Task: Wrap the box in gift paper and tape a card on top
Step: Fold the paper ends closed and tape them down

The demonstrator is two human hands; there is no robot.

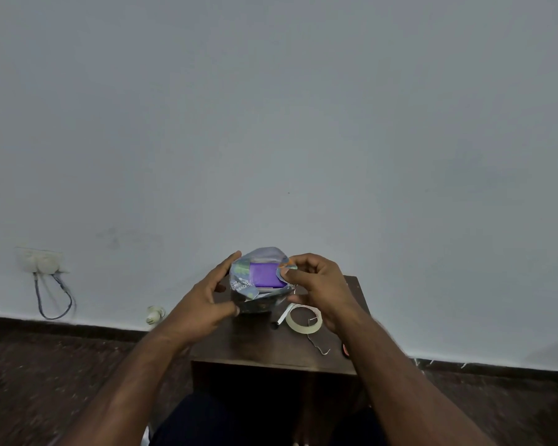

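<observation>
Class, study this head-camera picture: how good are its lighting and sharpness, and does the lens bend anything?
Head view: dim, even light with no glare; the dark table loses detail; the skirting line curves, so the wide lens distorts; the print on the gift paper is too blurred to read; the purple box and tape roll read clearly; both hands, left and right, look slightly soft.

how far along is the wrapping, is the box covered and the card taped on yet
Partly done. The gift paper is already drawn up around the purple box, but its top still shows. In hand: the left hand steadies the bundle while the right hand pinches a paper edge. Left: close and tape the paper with the tape roll lying on the table, then add the card, which I cannot see.
</observation>
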